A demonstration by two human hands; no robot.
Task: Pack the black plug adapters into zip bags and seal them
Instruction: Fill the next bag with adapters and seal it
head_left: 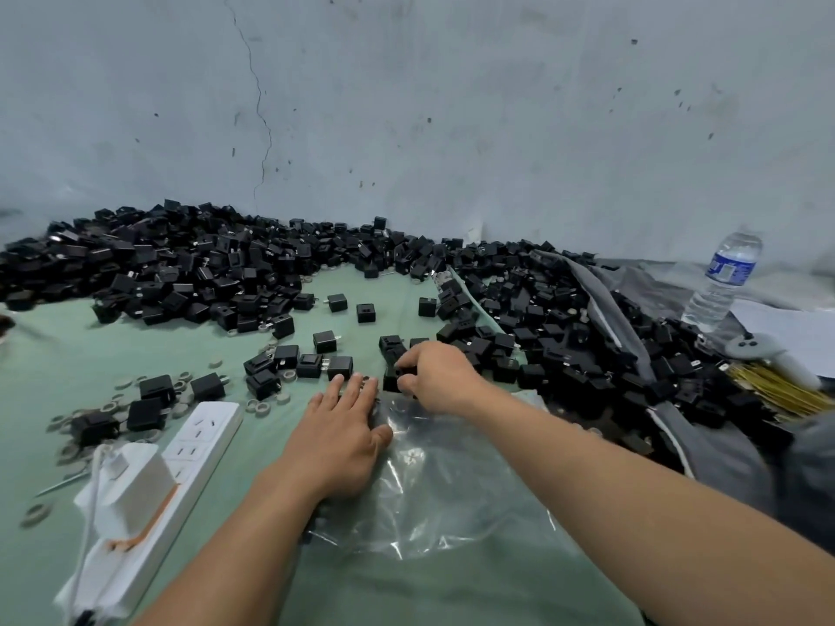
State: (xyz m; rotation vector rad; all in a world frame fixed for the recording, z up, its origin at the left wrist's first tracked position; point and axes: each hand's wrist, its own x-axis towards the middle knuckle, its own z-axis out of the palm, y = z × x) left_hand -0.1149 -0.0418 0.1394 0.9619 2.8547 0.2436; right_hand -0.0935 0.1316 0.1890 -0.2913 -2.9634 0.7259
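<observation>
Where the two bare forearms reach in from six o'clock, a clear zip bag (452, 485) lies flat and crinkled on the green cloth (58, 368) between them. At its nine o'clock edge the left hand (343, 436) lies palm down with its fingers straight and together, holding nothing, the thumb touching the plastic; whether the palm sits on the bag or on the cloth I cannot tell. At the bag's twelve o'clock end the right hand (440, 377) is curled, fingers and thumb pinching a black plug adapter (394, 379) just beside the left fingertips. Out at eight o'clock a white power strip (199, 445) lies with a white charger (131, 485) plugged into it. Loose adapters (311, 365) and small grey rings (263, 408) are scattered from nine to eleven o'clock of the hands. Farther off, a heap of black adapters (180, 264) runs along the foot of the wall (452, 106) from ten to one o'clock, and more spill out of a grey sack (605, 300) at two o'clock. Beyond that, at three o'clock, stands a plastic water bottle (725, 282), with a grey controller (752, 345) and a bundle of yellow strips (777, 390) near it.
</observation>
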